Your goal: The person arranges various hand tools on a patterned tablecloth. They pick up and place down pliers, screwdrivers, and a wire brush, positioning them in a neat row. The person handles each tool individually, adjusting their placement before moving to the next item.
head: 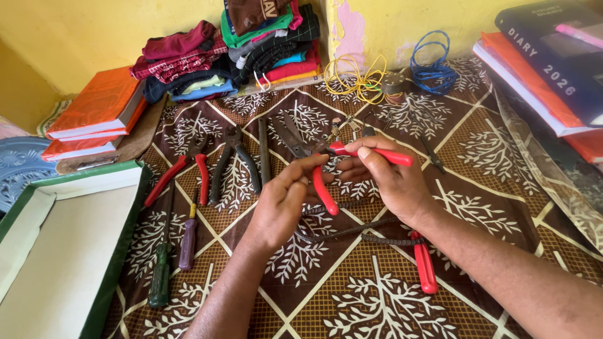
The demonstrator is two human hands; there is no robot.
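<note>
Held tool: red-handled pliers (pixel 326 164), dark metal jaws, two red grips splaying apart; hovering above the middle of the patterned cloth (pixel 352 295), clear of it.
Left hand (pixel 282 204): fingers curling closed, fingertips pinching the lower red grip near the pivot.
Right hand (pixel 384 179): fingers wrapping shut around the upper red grip, thumb lying along its top.
Axis: long axis running roughly left to right; jaws pointing toward the cloth's far left, upper grip pointing right, lower grip hanging toward the near edge.
Under the hands: dark twisted rods (pixel 352 229) and another red-handled tool (pixel 425 267) lying on the cloth, just beneath the right wrist.
Left of hands: red-handled cutters (pixel 182 176), black-handled pliers (pixel 235 164), purple screwdriver (pixel 188 238) and green screwdriver (pixel 161 270), all lying flat, crowding that side.
Left edge: green-rimmed open box (pixel 122 245) sitting against the cloth.
Far edge: folded clothes (pixel 251 44), yellow wire coil (pixel 355 78), blue wire coil (pixel 432 66).
Open room: bare cloth showing along the near edge, between the forearms, and off to the right of the right hand.
</note>
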